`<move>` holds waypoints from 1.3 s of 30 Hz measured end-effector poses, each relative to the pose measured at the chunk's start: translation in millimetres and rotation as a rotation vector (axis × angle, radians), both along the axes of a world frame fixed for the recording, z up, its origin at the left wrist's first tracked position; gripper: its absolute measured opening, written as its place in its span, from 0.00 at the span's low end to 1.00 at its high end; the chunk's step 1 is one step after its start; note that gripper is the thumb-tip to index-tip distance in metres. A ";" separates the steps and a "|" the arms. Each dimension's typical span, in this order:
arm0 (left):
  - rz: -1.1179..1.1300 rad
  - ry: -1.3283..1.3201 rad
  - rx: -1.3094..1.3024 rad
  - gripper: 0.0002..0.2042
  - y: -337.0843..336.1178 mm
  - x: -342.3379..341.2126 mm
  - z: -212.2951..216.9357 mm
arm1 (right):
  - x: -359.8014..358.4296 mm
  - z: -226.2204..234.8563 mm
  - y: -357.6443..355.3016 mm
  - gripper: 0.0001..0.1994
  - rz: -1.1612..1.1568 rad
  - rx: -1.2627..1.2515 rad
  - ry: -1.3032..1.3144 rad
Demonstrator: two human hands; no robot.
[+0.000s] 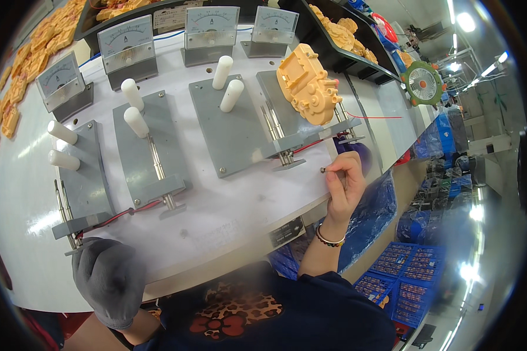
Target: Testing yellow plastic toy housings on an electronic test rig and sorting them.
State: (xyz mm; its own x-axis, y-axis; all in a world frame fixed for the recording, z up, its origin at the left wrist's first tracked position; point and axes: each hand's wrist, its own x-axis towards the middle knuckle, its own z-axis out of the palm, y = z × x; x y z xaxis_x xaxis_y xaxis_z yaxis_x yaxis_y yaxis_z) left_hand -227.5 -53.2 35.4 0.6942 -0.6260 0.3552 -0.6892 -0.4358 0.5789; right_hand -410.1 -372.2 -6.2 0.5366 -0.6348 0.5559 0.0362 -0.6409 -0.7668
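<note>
My right hand [344,184], bare with a beaded bracelet, pinches a small dark metal piece [323,170] between thumb and fingertips, just past the table's front edge. Its exact kind is too small to tell. In a grey glove, my left hand [108,281] is curled at the lower left, by the metal pins [64,202] of the leftmost test fixture. Whatever its fingers hold, if anything, is hidden. A yellow-orange plastic housing [308,85] sits on the rightmost fixture, above my right hand. The other grey fixture plates [214,131] carry white pegs [232,95] and bear no housing.
Several analog meters [211,32] stand along the back. Yellow housings fill a black bin [339,35] and lie in rows at the left [17,88]. A green fan [423,83] stands far right. Blue crates [404,281] sit low at the right. Red wires [129,212] run by the fixtures.
</note>
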 end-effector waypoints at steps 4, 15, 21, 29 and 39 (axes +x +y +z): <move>0.001 -0.018 0.012 0.11 -2.3 0.4 -1.2 | -3.1 1.9 1.6 0.03 0.000 0.051 0.034; -0.264 -0.122 -0.086 0.06 -3.8 -2.0 33.1 | 5.2 32.0 3.4 0.22 0.054 0.034 -0.006; -0.619 -0.357 -0.025 0.07 -80.4 16.9 104.8 | 24.0 38.9 3.4 0.24 0.164 0.199 -0.181; -0.627 -0.375 0.319 0.20 -245.4 25.2 83.5 | 22.1 28.5 -4.5 0.16 0.275 0.182 -0.321; -0.493 -0.300 0.288 0.15 -270.9 25.6 128.7 | 14.6 27.7 -8.8 0.18 0.235 0.209 -0.294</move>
State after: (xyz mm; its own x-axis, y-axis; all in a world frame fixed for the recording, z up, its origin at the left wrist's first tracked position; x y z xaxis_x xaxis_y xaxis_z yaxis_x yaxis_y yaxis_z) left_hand -201.9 -324.1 164.2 0.1970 -0.9455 0.2591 -0.9620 -0.1355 0.2370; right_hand -395.5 -381.0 21.5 0.5181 -0.6295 0.5790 0.3987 -0.4211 -0.8147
